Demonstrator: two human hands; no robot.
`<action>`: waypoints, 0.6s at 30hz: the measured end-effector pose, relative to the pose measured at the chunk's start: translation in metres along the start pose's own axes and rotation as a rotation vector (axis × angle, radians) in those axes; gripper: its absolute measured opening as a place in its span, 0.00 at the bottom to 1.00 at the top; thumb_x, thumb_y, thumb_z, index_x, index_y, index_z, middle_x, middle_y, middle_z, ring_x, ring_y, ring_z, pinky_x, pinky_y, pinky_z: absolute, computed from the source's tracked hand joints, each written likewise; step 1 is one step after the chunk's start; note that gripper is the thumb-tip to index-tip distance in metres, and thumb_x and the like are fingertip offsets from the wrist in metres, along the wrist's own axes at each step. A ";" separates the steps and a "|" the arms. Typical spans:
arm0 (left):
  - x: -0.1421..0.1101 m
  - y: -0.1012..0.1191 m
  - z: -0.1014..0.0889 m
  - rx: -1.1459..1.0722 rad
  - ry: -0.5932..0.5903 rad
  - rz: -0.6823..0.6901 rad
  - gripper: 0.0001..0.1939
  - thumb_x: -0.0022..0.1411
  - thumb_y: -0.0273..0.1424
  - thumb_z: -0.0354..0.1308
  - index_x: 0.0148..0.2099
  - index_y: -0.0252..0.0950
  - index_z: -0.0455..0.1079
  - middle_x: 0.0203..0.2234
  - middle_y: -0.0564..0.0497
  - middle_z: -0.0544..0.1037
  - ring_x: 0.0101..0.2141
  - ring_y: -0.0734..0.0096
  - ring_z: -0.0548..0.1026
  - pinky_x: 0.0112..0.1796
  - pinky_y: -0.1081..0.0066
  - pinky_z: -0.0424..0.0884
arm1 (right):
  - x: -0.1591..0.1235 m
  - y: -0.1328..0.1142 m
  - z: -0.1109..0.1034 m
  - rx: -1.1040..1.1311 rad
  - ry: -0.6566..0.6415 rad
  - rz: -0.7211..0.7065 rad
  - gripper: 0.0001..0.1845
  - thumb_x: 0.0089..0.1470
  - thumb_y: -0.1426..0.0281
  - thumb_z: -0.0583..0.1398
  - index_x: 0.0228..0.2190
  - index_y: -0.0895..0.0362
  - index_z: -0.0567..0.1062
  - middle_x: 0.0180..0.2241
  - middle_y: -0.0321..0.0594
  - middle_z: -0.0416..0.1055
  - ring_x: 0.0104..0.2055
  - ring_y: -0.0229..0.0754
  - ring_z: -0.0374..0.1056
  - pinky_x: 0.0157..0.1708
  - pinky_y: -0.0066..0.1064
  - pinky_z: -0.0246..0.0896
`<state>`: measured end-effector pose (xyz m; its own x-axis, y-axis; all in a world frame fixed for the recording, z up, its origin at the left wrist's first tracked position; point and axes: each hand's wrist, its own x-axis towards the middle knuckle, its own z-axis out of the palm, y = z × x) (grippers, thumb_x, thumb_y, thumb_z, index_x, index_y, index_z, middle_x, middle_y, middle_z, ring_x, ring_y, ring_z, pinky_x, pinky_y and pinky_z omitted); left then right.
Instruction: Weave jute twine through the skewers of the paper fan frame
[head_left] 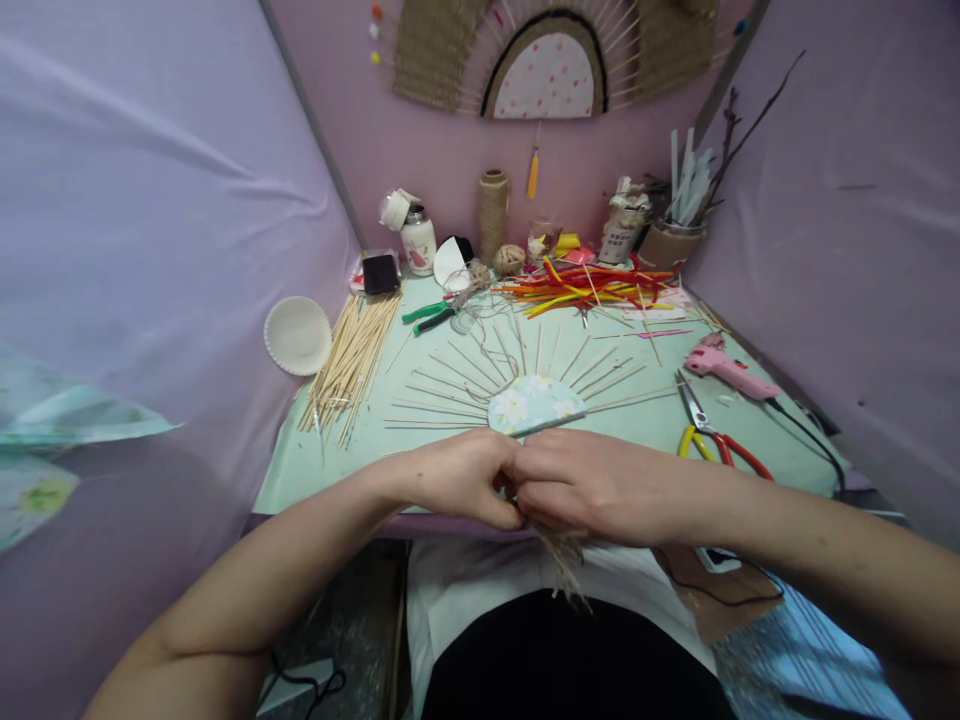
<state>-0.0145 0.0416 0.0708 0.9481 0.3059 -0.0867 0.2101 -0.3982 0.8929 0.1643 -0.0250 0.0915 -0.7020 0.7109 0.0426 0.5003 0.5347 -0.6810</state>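
Note:
My left hand [466, 474] and my right hand [589, 482] meet at the table's near edge, their fingers curled against each other. A frayed bunch of jute twine [564, 570] hangs below my right hand, which is closed around it. The left fingers are bent and pinched next to the right ones; what lies between them is hidden. Just beyond my hands a floral half-circle piece [534, 402] lies on the table, with thin wooden sticks [442, 385] fanning out from its curved edge. A loose strand of twine [491, 350] reaches toward its top.
Bundled sticks [356, 350] and a white paper dish [298, 335] are on the left. Green-handled pliers [431, 315] lie behind. Red and yellow strips [592, 288] and a twine spool [493, 215] stand farther back. Pliers [701, 420] and a pink glue gun [731, 370] are right.

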 end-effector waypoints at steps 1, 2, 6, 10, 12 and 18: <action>0.000 0.000 -0.002 0.021 -0.056 0.016 0.08 0.44 0.21 0.59 0.30 0.34 0.75 0.22 0.56 0.72 0.26 0.75 0.68 0.30 0.75 0.63 | -0.001 0.002 0.000 -0.023 0.005 -0.029 0.09 0.57 0.76 0.52 0.28 0.56 0.70 0.29 0.36 0.66 0.31 0.36 0.61 0.32 0.29 0.55; 0.000 -0.001 -0.004 0.030 -0.095 0.034 0.08 0.46 0.21 0.59 0.31 0.34 0.75 0.24 0.56 0.73 0.28 0.75 0.68 0.31 0.75 0.63 | -0.003 0.004 0.001 -0.050 0.018 -0.082 0.08 0.56 0.76 0.52 0.30 0.57 0.70 0.30 0.37 0.66 0.33 0.36 0.61 0.33 0.29 0.56; -0.003 -0.010 -0.005 -0.188 -0.008 0.069 0.03 0.52 0.27 0.62 0.32 0.34 0.75 0.30 0.51 0.74 0.34 0.73 0.70 0.38 0.72 0.67 | -0.013 0.016 0.003 -0.133 0.153 -0.275 0.06 0.55 0.77 0.54 0.34 0.58 0.70 0.35 0.40 0.65 0.38 0.37 0.62 0.37 0.28 0.59; -0.005 -0.025 0.018 -0.757 0.158 0.022 0.05 0.53 0.29 0.64 0.31 0.33 0.73 0.31 0.51 0.73 0.30 0.75 0.73 0.34 0.71 0.71 | -0.020 0.024 0.006 -0.113 0.276 -0.266 0.04 0.55 0.77 0.55 0.33 0.57 0.68 0.34 0.39 0.63 0.37 0.35 0.61 0.36 0.26 0.60; -0.004 -0.029 0.035 -1.015 0.275 0.022 0.07 0.53 0.31 0.66 0.31 0.33 0.73 0.28 0.52 0.72 0.27 0.78 0.71 0.32 0.73 0.72 | -0.021 0.026 0.007 -0.097 0.340 -0.250 0.05 0.54 0.77 0.56 0.33 0.56 0.67 0.33 0.38 0.62 0.36 0.35 0.60 0.36 0.26 0.59; 0.001 -0.026 0.069 -1.603 0.574 -0.053 0.13 0.47 0.29 0.70 0.34 0.31 0.72 0.25 0.55 0.71 0.24 0.86 0.69 0.32 0.83 0.73 | -0.018 0.031 0.011 -0.029 0.443 -0.219 0.05 0.54 0.77 0.56 0.32 0.56 0.67 0.32 0.37 0.61 0.36 0.36 0.60 0.35 0.27 0.59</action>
<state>-0.0025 -0.0078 0.0169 0.6716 0.6814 -0.2909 -0.5372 0.7182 0.4423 0.1870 -0.0259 0.0617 -0.5123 0.7030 0.4934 0.3836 0.7013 -0.6009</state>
